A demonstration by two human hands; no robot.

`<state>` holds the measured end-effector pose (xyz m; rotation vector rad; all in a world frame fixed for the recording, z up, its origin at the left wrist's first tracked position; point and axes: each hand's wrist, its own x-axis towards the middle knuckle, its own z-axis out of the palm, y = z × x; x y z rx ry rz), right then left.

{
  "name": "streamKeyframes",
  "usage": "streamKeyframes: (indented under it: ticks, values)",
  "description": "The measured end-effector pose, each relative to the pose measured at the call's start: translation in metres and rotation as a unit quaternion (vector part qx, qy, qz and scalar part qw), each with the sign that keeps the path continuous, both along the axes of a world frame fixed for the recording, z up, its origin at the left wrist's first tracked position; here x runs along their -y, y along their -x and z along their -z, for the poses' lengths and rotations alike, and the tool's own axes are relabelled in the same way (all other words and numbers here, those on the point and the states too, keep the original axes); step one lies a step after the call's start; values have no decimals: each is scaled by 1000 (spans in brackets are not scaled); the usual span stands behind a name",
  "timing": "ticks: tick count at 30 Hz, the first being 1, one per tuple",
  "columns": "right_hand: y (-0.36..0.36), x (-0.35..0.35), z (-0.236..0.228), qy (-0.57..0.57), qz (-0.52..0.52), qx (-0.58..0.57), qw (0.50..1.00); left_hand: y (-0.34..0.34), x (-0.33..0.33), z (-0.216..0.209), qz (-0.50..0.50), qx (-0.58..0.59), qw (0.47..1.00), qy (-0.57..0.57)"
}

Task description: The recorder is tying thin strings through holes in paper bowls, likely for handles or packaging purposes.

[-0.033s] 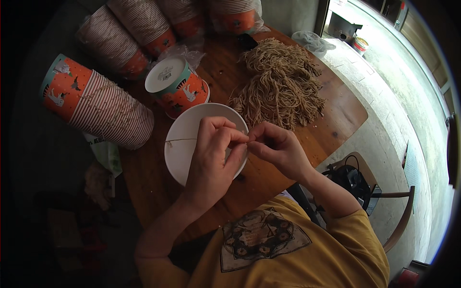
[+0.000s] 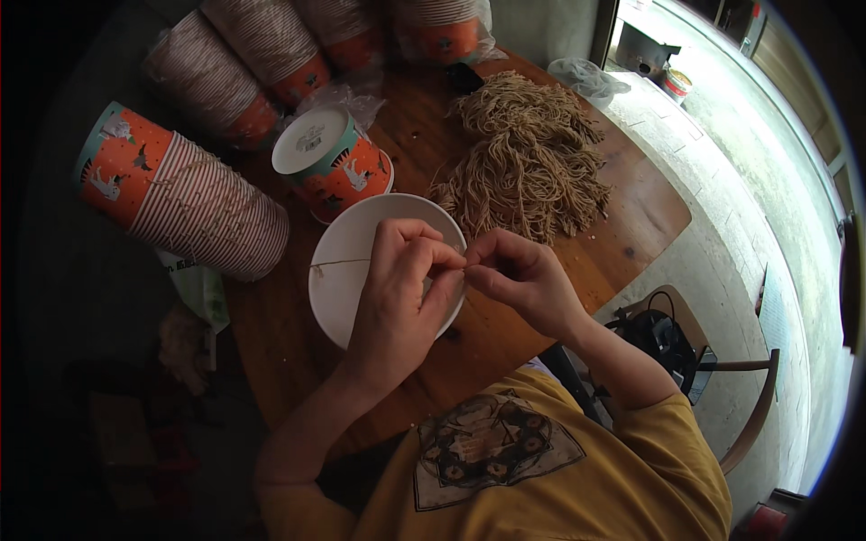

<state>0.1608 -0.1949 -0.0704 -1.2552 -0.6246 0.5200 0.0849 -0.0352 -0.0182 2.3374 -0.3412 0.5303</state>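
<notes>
A white paper bucket (image 2: 347, 225) stands with its mouth up on the wooden table in front of me. A thin tan piece of twine (image 2: 341, 262) crosses its mouth from the left rim and runs under my left hand (image 2: 401, 298). That hand is closed in a pinch at the bucket's right rim. Against its fingertips, my right hand (image 2: 523, 278) is pinched too, thumb and forefinger together. The twine leads to this meeting point, though the bit between the fingertips is mostly hidden. Just beyond lies a large heap of loose tan twine (image 2: 532, 162).
An upside-down orange and green bucket (image 2: 338, 171) stands behind the white one. To the left leans a tall stack of nested buckets (image 2: 185, 194) with twine bits along it. Several wrapped stacks (image 2: 271, 45) line the back. A wooden chair (image 2: 758, 406) stands at right.
</notes>
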Motion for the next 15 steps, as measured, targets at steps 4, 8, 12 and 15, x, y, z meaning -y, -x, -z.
streamKeyframes:
  ticks: [4, 8, 12, 15]
  values:
    - [0, -1, -2, 21, -5, -3, 1000, -1, -2, 5, -4, -43, 998, 52]
    - [1, 0, -5, 14, 3, -23, 1000, -4, -1, 9, -2, -37, 996, 75]
    - [0, -1, -6, 0, 3, -18, 1000, -3, 2, 10, -5, -116, 971, 210]
    - [0, -1, -7, -9, -4, -24, 1000, -4, 0, 13, 0, -141, 956, 257]
